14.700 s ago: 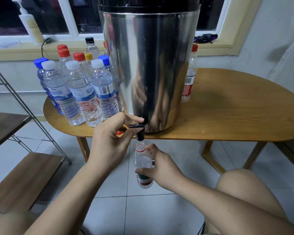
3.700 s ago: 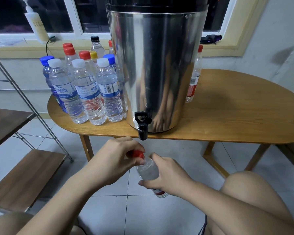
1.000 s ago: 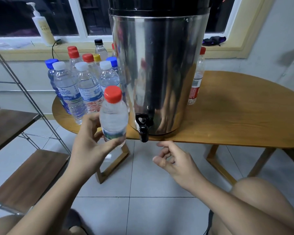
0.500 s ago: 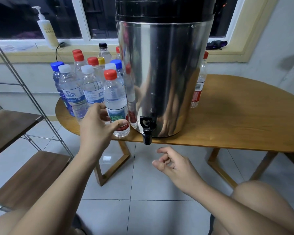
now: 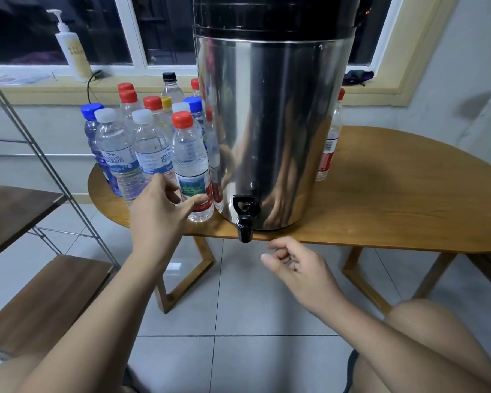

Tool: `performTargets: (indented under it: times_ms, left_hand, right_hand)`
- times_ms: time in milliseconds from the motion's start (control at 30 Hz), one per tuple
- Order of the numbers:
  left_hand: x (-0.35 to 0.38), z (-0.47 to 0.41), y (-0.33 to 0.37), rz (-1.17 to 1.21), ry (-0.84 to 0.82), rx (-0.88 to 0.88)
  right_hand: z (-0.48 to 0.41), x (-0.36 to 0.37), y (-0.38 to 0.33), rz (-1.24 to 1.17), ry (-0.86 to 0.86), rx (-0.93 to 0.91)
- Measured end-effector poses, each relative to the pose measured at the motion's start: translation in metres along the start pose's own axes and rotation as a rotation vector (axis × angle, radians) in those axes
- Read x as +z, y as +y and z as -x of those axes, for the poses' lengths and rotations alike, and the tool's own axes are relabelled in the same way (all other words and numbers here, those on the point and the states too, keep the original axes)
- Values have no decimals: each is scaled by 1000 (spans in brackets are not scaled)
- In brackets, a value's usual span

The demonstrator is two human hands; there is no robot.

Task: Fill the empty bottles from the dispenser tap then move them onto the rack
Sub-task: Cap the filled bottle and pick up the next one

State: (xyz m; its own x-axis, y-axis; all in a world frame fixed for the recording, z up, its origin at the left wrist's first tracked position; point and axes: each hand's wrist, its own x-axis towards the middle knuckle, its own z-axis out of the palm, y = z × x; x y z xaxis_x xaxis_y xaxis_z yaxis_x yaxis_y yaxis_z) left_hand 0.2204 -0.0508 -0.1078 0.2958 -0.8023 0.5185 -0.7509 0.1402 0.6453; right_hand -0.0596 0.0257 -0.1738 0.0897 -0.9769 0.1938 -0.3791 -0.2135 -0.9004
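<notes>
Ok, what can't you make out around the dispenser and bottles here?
Head view:
Top of the dispenser: cut off by the upper edge.
The right-side bottle: partly hidden behind it.
The rack: cut by the left edge.
The left hand at the red-capped bottle: gripping or just touching, unclear.

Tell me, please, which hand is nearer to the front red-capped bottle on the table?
Left. The left hand is at the red-capped bottle, thumb across its label; the right hand hangs empty below the table edge, right of the tap.
</notes>
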Motion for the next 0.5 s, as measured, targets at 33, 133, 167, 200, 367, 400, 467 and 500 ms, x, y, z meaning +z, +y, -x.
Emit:
performTargets:
  times_ms: [33, 133, 167, 200, 367, 400, 467, 500]
  left_hand:
    - [-2, 1, 0, 16, -12, 1]
    - [-5, 9, 0, 54, -60, 4]
    - [-6, 12, 1, 63, -77, 3]
    - [-6, 16, 1, 69, -91, 3]
    - [-6, 32, 0, 57, -184, 18]
    - [-6, 34, -1, 50, -206, 28]
    - [-4, 38, -2, 38, -253, 54]
    - [-3, 40, -3, 33, -273, 66]
  right_hand:
    - [-3, -3, -3, -22, 37, -2]
    - [-19, -16, -9, -109, 142, -23]
    - [-27, -22, -11, -119, 171, -33]
    - [-34, -30, -13, -107, 194, -43]
    - [-83, -76, -19, -49, 393, 0]
    - [-95, -84, -19, -35, 444, 3]
    - [-123, -101, -14, 12, 540, 2]
    - [-137, -109, -13, 31, 575, 4]
